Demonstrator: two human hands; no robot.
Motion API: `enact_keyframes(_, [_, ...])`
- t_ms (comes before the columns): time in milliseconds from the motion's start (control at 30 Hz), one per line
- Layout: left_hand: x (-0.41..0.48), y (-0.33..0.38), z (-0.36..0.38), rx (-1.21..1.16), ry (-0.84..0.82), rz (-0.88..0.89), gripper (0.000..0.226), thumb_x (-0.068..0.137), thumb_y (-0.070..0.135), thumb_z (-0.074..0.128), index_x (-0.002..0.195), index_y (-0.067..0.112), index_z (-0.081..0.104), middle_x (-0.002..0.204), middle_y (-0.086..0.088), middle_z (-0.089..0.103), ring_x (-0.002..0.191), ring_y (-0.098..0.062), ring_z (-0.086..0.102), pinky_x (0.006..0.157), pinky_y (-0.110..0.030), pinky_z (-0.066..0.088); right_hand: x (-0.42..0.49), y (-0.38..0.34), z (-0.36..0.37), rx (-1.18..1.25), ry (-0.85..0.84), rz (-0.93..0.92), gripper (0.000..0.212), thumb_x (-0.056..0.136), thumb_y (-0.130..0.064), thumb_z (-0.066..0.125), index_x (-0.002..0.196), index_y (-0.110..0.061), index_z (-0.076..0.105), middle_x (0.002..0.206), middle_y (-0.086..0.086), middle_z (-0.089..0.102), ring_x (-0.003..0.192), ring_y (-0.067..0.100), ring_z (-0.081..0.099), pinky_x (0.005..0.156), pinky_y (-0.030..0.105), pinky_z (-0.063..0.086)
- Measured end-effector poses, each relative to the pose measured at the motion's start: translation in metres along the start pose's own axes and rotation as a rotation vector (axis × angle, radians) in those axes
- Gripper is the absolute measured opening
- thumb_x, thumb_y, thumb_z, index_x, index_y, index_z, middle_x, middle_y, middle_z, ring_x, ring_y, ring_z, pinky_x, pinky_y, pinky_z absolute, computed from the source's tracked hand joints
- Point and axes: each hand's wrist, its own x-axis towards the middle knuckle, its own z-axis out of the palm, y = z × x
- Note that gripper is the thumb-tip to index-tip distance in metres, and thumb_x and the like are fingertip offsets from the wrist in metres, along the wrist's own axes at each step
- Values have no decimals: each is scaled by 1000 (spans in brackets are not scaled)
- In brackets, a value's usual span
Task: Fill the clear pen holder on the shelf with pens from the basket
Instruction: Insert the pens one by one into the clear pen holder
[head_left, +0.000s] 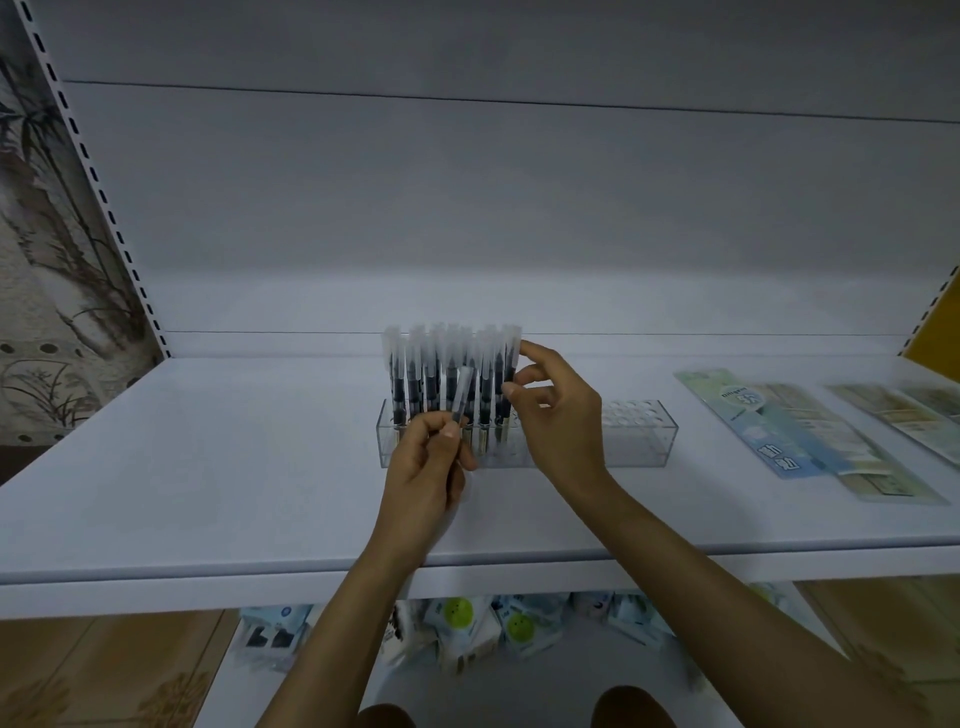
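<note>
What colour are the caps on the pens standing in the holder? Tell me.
Frosted, translucent white caps, seen in the head view.

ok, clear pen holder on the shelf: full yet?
Partly full. Capped dark pens stand upright in the left part of the clear plastic pen holder; the round holes at its right end are empty.
</note>
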Motion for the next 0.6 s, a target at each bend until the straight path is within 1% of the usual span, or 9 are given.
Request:
enact_keyframes(67, [0, 0, 0, 5, -1, 6, 19, 101, 18, 39, 98, 7, 54, 69, -7, 56, 48, -12, 37, 44, -21, 33, -3, 5, 3, -21, -1, -26, 41, 89, -7, 61, 127, -19, 59, 82, -5, 59, 75, -7, 58, 66, 6, 47])
enact_keyframes(133, [0, 0, 0, 9, 0, 9, 20, 102, 17, 38, 98, 5, 53, 70, -7, 56, 47, -11, 37, 44, -20, 33, -6, 9, 5, -36, -9, -31, 45, 88, -5, 62, 130, -19, 57, 85, -4, 60, 74, -5, 58, 69, 7, 48])
enact_keyframes(267, [0, 0, 0, 20, 3, 10, 20, 102, 16, 37, 100, 3, 52, 68, -4, 57, 47, -11, 38, 44, -20, 34, -9, 12, 7, -71, -24, -46, 48, 87, -2, 63, 131, -18, 55, 86, -4, 61, 73, -1, 59, 70, 6, 48])
enact_keyframes(333, [0, 0, 0, 19, 5, 7, 20, 102, 16, 37, 100, 3, 53, 67, -3, 56, 47, -11, 38, 44, -20, 34, -9, 11, 6, -59, -21, -21, 46, 87, -4, 63, 131, -18, 56, 84, -7, 61, 72, -1, 60, 68, 9, 49])
enact_keyframes(433, [0, 0, 0, 13, 8, -1, 20, 102, 16, 38, 100, 4, 53, 68, -5, 56, 47, -11, 37, 44, -19, 34, -9, 11, 5, -45, -10, 21, 42, 86, -9, 66, 126, -16, 57, 80, -14, 60, 70, -5, 61, 65, 5, 46])
enact_keyframes(600, [0, 0, 1, 9, 9, -2, 20, 102, 16, 38, 102, 4, 53, 68, -5, 56, 47, -10, 37, 43, -19, 34, -10, 11, 2, -34, -2, 46, 35, 86, -11, 67, 119, -12, 57, 81, -17, 60, 70, -9, 61, 66, 6, 47])
